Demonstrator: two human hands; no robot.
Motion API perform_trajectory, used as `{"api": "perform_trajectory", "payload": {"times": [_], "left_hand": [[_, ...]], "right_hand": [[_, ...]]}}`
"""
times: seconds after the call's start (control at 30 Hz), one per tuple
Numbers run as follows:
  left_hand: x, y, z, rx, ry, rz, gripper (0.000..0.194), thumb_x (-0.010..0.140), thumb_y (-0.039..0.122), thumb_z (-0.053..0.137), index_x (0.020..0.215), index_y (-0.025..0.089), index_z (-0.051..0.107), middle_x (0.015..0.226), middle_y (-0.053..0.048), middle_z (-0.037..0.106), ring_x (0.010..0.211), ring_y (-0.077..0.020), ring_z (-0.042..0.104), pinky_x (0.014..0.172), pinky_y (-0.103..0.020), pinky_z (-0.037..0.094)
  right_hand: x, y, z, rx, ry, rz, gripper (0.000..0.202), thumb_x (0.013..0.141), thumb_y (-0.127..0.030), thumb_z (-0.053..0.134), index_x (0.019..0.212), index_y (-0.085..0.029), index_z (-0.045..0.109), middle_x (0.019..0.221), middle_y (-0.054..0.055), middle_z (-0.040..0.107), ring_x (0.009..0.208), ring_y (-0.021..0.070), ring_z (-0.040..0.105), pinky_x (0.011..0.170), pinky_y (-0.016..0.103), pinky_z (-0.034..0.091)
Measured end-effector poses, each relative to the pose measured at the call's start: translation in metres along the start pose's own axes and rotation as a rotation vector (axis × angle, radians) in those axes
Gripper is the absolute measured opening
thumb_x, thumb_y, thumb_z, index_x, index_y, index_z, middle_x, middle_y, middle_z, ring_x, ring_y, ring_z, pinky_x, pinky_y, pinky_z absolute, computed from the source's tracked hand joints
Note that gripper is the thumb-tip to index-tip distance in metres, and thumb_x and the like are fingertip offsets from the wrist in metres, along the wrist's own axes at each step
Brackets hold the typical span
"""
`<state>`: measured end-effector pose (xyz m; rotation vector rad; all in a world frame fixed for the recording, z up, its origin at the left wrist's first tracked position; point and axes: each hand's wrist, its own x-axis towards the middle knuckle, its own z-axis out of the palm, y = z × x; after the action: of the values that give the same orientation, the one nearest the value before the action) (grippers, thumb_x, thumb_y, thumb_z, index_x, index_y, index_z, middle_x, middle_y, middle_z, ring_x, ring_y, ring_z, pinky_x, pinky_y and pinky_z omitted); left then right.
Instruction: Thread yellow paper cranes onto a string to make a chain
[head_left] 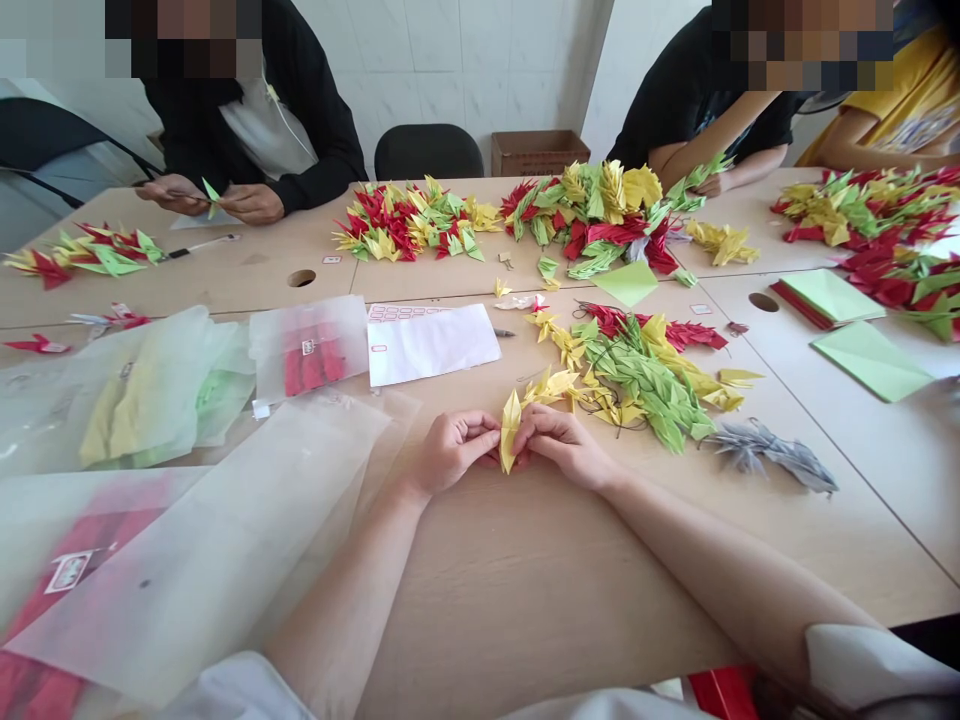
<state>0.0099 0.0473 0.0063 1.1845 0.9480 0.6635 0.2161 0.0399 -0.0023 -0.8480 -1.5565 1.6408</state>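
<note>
Between my two hands, just above the table, is a yellow folded paper piece point(510, 432), long and pointed at both ends. My left hand point(459, 447) pinches its left side between thumb and fingers. From the other side my right hand point(559, 440) grips it, fingers curled. Right behind my right hand lies a string of yellow folded paper pieces point(555, 384). It runs up to a pile of green folded paper strings point(645, 380), with red folded paper point(686, 333) beside it. A grey bundle point(776, 455) lies to the right.
Frosted plastic bags point(202, 540) cover the table's left side, some holding red or yellow paper. A white sheet point(435, 345) and pen point(504, 333) lie ahead. Green paper squares point(870, 360) sit right. Co-workers sit opposite, one with hands point(251, 203) on green paper.
</note>
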Motion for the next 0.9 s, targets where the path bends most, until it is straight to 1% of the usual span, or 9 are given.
{"api": "perform_trajectory", "payload": {"times": [0.1,0.2,0.27,0.37,0.5,0.63,0.7,0.8,0.9], "left_hand": [[-0.001,0.000,0.000,0.022,0.011,0.009,0.029,0.079,0.040,0.071,0.085,0.012,0.067,0.080,-0.007,0.074,0.074,-0.0176,0.071,0.067,-0.025,0.058],[-0.002,0.000,0.002,0.032,0.030,0.035,0.030,0.082,0.042,0.068,0.084,0.013,0.067,0.079,-0.006,0.072,0.072,-0.0170,0.071,0.065,-0.025,0.058],[-0.002,0.001,0.004,0.039,0.051,0.042,0.031,0.082,0.043,0.068,0.084,0.013,0.067,0.078,-0.005,0.071,0.071,-0.0164,0.070,0.063,-0.025,0.058],[-0.001,0.000,0.007,0.062,0.104,0.026,0.030,0.077,0.043,0.073,0.080,0.013,0.067,0.073,-0.004,0.070,0.067,-0.0154,0.068,0.060,-0.022,0.056],[-0.001,0.000,0.007,0.085,0.148,0.045,0.029,0.076,0.042,0.075,0.074,0.013,0.067,0.068,-0.003,0.068,0.064,-0.0137,0.065,0.057,-0.020,0.053],[-0.002,-0.002,0.005,0.086,0.171,0.084,0.030,0.077,0.043,0.074,0.071,0.014,0.067,0.066,-0.001,0.066,0.061,-0.0117,0.062,0.056,-0.019,0.051],[-0.002,-0.003,0.005,0.088,0.178,0.088,0.030,0.076,0.042,0.076,0.071,0.014,0.067,0.065,-0.001,0.066,0.061,-0.0120,0.061,0.056,-0.019,0.050],[-0.002,-0.004,0.004,0.084,0.132,0.090,0.028,0.075,0.041,0.077,0.076,0.014,0.068,0.071,-0.003,0.069,0.065,-0.0137,0.064,0.060,-0.021,0.051],[-0.002,-0.003,0.004,0.115,0.009,0.049,0.028,0.077,0.040,0.075,0.084,0.014,0.071,0.079,-0.006,0.073,0.073,-0.0164,0.067,0.067,-0.023,0.052]], "right_hand": [[-0.001,-0.001,0.001,-0.078,0.019,-0.014,0.027,0.093,-0.040,0.059,0.080,-0.018,0.068,0.093,0.005,0.055,0.080,0.0159,0.058,0.072,0.029,0.052],[-0.001,0.003,0.006,-0.234,0.106,-0.044,0.024,0.086,-0.037,0.069,0.074,-0.018,0.061,0.084,0.003,0.053,0.074,0.0138,0.052,0.064,0.026,0.046],[0.000,0.007,0.009,-0.203,0.127,-0.032,0.025,0.085,-0.037,0.071,0.076,-0.018,0.056,0.081,0.001,0.053,0.068,0.0123,0.050,0.060,0.025,0.043],[0.001,0.012,0.012,-0.023,0.124,0.014,0.028,0.085,-0.039,0.070,0.084,-0.021,0.049,0.076,-0.002,0.052,0.065,0.0112,0.050,0.059,0.024,0.043],[0.001,0.011,0.015,0.106,0.185,0.036,0.036,0.082,-0.041,0.075,0.093,-0.022,0.046,0.083,-0.002,0.052,0.068,0.0102,0.053,0.061,0.023,0.047],[-0.001,0.006,0.015,-0.036,0.147,0.135,0.032,0.088,-0.047,0.066,0.087,-0.019,0.051,0.070,-0.003,0.054,0.059,0.0096,0.051,0.052,0.021,0.040],[-0.001,0.005,0.014,-0.065,0.129,0.160,0.035,0.089,-0.051,0.064,0.082,-0.018,0.052,0.065,-0.003,0.054,0.056,0.0094,0.050,0.050,0.021,0.038],[-0.001,0.005,0.011,0.025,0.121,0.172,0.038,0.085,-0.053,0.067,0.080,-0.018,0.051,0.063,-0.004,0.054,0.054,0.0096,0.051,0.050,0.021,0.038],[0.000,0.005,0.008,0.096,0.124,0.175,0.039,0.083,-0.051,0.071,0.078,-0.019,0.049,0.061,-0.004,0.055,0.052,0.0095,0.051,0.050,0.022,0.038]]}}
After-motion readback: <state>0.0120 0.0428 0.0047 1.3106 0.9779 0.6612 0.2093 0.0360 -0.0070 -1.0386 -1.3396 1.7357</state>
